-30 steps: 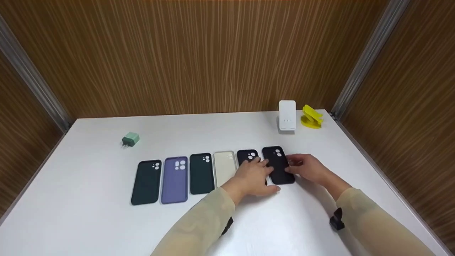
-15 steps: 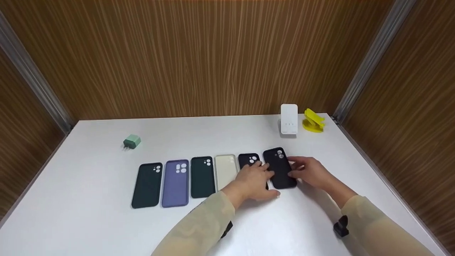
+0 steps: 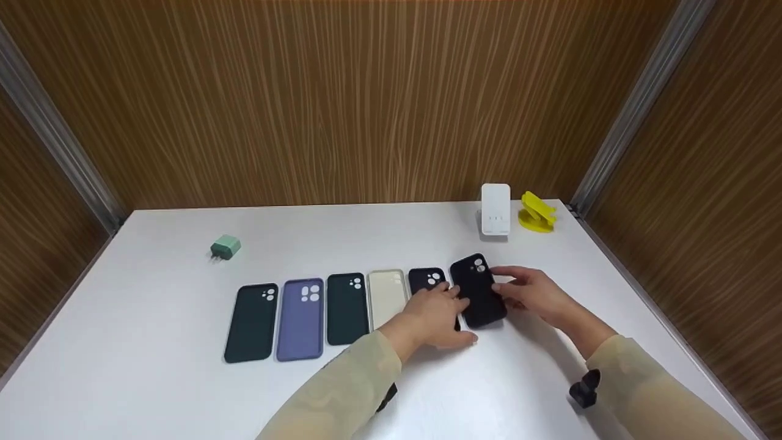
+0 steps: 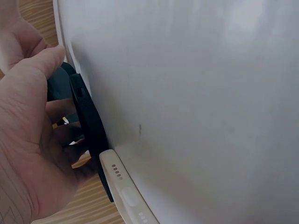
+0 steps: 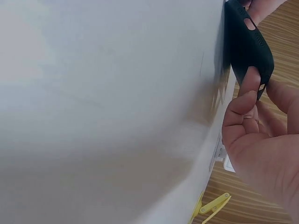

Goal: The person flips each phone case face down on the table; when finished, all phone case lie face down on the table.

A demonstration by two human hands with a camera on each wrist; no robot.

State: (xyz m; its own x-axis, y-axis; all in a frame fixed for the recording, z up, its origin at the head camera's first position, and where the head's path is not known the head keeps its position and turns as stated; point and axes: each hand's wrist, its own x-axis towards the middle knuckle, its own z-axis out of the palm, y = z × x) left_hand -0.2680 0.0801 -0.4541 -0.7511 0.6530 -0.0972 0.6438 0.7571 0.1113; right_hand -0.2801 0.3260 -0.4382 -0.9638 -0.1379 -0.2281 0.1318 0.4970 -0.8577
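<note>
My right hand [image 3: 539, 297] pinches the right edge of the rightmost black phone case [image 3: 475, 294], thumb on top. In the right wrist view this black case [image 5: 247, 46] is tilted, its right side raised, with a fingertip under its edge. My left hand [image 3: 431, 316] lies spread over the neighbouring black phone case [image 3: 421, 278], hiding much of it, its fingertips reaching the left edge of the rightmost case. In the left wrist view the covered case stands beside the cream phone case [image 4: 128, 191], which lies just left of it.
Further left in the row lie a dark green phone case [image 3: 347, 311], a purple one [image 3: 300, 330] and another dark green one [image 3: 252, 327]. A green charger plug [image 3: 226, 247] sits behind them. At the back right are a white stand [image 3: 495, 209] and a yellow phone holder [image 3: 537, 212].
The rightmost black case has turned slightly and its right side has risen in my right hand. My left hand stays over the neighbouring case. The head view has shifted a little.
</note>
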